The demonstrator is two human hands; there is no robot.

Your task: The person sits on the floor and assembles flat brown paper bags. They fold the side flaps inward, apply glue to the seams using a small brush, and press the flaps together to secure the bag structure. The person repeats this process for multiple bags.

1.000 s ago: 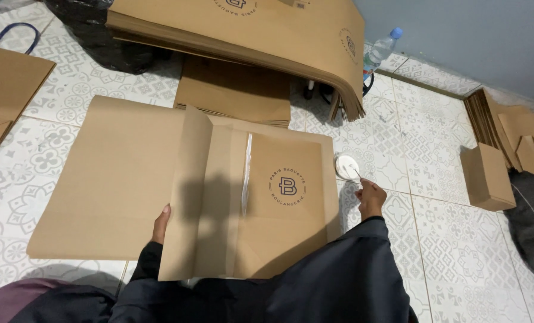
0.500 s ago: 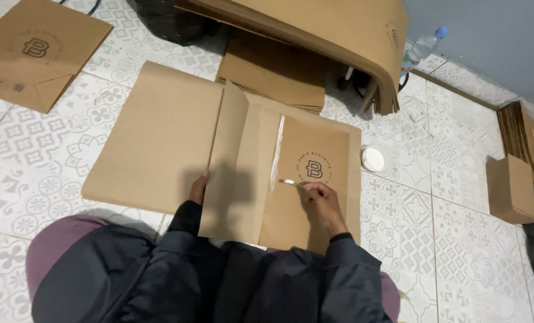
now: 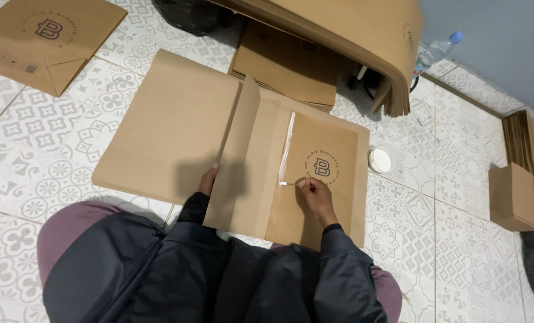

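On the patterned tile floor (image 3: 46, 149) in front of our knees lies a large flat sheet of brown paper (image 3: 171, 128), partly folded into a bag shape, with a narrow raised flap (image 3: 243, 158) standing up along its middle. Our left hand (image 3: 208, 179) rests at the near edge of that flap, fingers pressed against the paper and mostly hidden behind it, so we cannot tell how they are spread. Our right hand (image 3: 315, 194) sits on the printed right-hand panel, just below a round dark logo (image 3: 322, 167), with thumb and fingertips pinched together on a thin white stick (image 3: 290, 183). The stick's far tip touches the lower end of a pale, shiny strip (image 3: 287, 146) that runs up the seam between flap and panel. Just beside the sheet's right edge sits a small round white lid (image 3: 379, 160) on the tiles. Beyond the sheet we see a thick stack of brown paper (image 3: 345, 42) curving over its support, a plastic bottle (image 3: 434, 51) near the wall, and another printed sheet (image 3: 46, 39) at far left.
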